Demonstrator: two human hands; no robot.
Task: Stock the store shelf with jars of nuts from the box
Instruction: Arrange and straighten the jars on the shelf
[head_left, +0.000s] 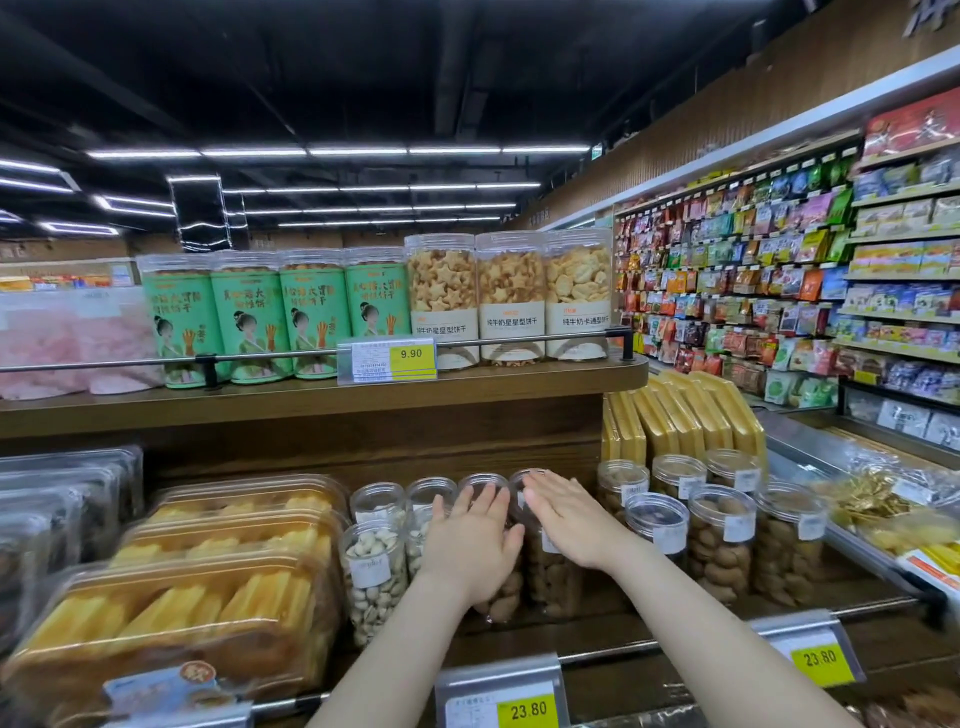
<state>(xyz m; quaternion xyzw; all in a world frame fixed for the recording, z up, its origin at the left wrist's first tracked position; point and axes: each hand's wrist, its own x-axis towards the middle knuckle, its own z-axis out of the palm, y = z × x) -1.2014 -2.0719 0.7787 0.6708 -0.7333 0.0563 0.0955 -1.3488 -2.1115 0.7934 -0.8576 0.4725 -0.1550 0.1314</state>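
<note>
Clear jars of nuts stand in rows on the lower wooden shelf (613, 631). A pistachio jar (370, 582) is at the front left, and dark-nut jars (722, 540) stand to the right. My left hand (470, 545) lies flat, fingers straight, against a jar of brown nuts (504, 597). My right hand (563, 512) is also flat, pressing on the neighbouring jar (550, 582). Both jars are partly hidden behind my hands. No box is in view.
Plastic trays of yellow cakes (208, 587) fill the shelf's left side. The upper shelf (311, 402) carries green biscuit jars (249, 317) and star biscuit jars (441, 296) behind a rail. Price tags (527, 709) hang along the front edge. Snack racks (753, 280) line the right wall.
</note>
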